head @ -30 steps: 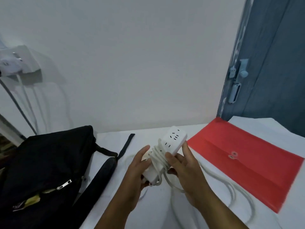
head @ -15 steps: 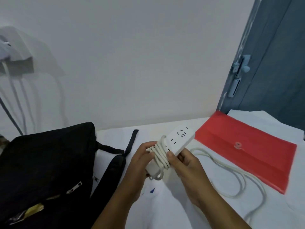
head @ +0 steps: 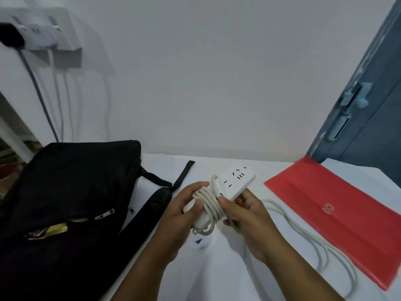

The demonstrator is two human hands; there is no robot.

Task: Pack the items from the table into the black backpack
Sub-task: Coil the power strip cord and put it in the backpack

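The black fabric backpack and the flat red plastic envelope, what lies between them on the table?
In the head view, both hands holding the white power strip, its cord partly wrapped, between backpack and envelope.

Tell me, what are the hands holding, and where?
Both grip the power strip: left hand round its near end, right hand at its middle, over the wound cord.
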